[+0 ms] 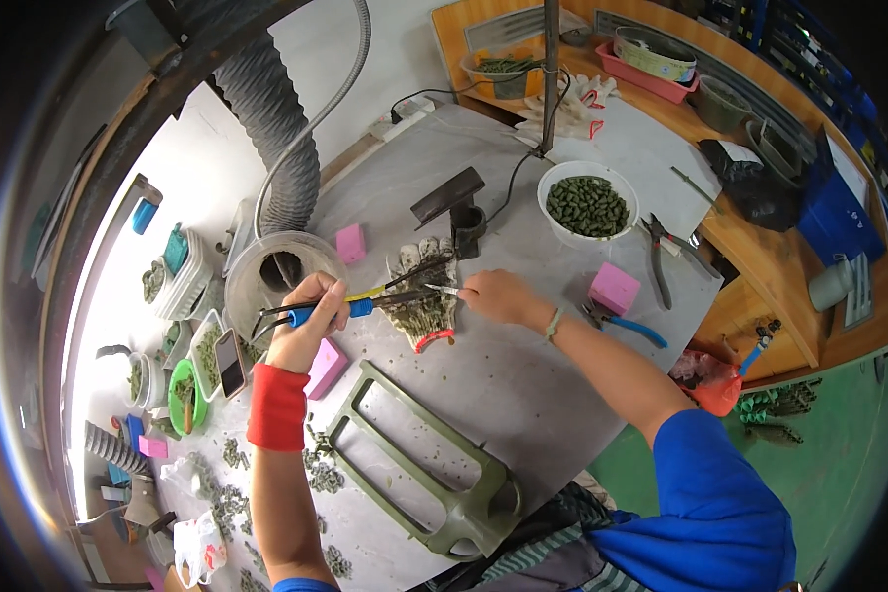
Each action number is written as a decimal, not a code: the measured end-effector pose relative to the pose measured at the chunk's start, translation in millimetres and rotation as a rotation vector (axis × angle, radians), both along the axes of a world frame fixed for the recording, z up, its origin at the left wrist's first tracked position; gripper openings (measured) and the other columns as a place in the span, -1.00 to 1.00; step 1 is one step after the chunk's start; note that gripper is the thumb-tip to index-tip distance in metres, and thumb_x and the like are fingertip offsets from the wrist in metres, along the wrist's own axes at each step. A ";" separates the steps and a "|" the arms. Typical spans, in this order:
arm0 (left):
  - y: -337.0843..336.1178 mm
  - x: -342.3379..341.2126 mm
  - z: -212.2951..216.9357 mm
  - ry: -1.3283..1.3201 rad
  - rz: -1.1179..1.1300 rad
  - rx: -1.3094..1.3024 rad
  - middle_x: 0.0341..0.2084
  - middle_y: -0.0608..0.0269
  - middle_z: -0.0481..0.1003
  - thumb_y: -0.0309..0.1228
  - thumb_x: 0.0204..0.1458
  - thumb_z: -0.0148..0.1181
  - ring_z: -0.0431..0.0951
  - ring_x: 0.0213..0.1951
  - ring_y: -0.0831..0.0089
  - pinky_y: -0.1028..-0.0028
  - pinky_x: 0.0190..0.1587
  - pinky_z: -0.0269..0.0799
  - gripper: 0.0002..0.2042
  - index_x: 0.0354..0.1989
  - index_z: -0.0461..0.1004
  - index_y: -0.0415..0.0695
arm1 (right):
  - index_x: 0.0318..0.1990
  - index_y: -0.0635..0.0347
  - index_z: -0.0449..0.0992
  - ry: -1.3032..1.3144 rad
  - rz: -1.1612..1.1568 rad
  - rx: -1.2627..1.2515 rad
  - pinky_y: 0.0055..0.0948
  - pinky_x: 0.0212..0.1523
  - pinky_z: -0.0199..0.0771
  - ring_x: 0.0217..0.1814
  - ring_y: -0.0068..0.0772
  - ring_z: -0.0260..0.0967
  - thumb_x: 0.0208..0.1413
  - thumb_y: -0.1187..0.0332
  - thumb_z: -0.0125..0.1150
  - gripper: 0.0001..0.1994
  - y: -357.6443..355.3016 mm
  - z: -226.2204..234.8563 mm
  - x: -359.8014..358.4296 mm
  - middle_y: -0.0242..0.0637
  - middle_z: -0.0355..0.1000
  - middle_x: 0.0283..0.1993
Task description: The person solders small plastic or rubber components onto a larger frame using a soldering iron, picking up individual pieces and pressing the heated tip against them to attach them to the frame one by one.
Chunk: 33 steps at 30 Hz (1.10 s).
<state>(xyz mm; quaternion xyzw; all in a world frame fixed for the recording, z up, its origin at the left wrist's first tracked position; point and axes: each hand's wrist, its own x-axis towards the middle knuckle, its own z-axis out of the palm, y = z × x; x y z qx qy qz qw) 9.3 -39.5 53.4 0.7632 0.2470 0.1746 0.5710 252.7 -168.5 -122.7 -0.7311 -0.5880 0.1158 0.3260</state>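
My left hand, with a red band at the wrist, is closed round the blue grip of a long thin tool; its dark rod points right. My right hand pinches a small pale, pointed tool whose kind I cannot make out. The two tips come close together above a soiled work glove with a red cuff, lying on the table; whether they touch is unclear. Nearer to me lies an olive-green slatted plastic frame.
A white bowl of dark green pieces stands back right, near pliers, blue-handled cutters and a pink block. A ribbed hose and a clear bucket stand left. A metal post rises behind.
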 end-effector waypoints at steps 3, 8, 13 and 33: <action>-4.0 4.6 1.8 -0.003 0.000 -0.009 -0.66 0.46 0.33 -0.28 0.25 0.03 0.17 -0.57 0.73 0.64 -0.49 0.06 -0.76 -0.47 0.32 -0.07 | -0.43 0.21 0.52 -0.088 -0.032 -0.064 0.00 -0.23 0.41 -0.33 0.19 0.42 0.16 0.19 -0.01 -0.70 0.1 0.6 1.6 0.00 0.48 -0.41; -6.2 5.5 3.6 0.023 -0.001 0.110 -0.66 0.47 0.31 -0.24 0.27 -0.03 0.07 -0.63 0.78 0.69 -0.58 -0.06 -0.76 -0.45 0.29 -0.05 | -0.43 0.20 0.51 0.008 -0.022 -0.021 -0.02 -0.24 0.41 -0.31 0.16 0.43 0.16 0.18 0.01 -0.70 -3.7 7.4 -10.4 -0.04 0.48 -0.41; -6.9 7.9 -2.3 -0.001 -0.070 0.151 -0.66 0.47 0.30 -0.26 0.26 -0.01 0.14 -0.60 0.76 0.67 -0.54 0.00 -0.76 -0.45 0.29 -0.07 | -0.45 0.23 0.50 -0.030 -0.051 0.001 -0.04 -0.26 0.41 -0.29 0.13 0.43 0.14 0.15 0.05 -0.68 2.0 4.7 2.2 -0.01 0.47 -0.39; -14.4 13.2 1.1 -0.005 -0.086 0.166 -0.69 0.45 0.26 -0.32 0.26 -0.01 0.15 -0.59 0.71 0.62 -0.48 0.06 -0.76 -0.46 0.29 -0.11 | -0.44 0.18 0.47 -0.170 0.027 0.085 0.03 -0.33 0.40 -0.38 0.08 0.44 0.19 0.19 -0.01 -0.71 -10.4 -2.8 5.5 -0.07 0.47 -0.45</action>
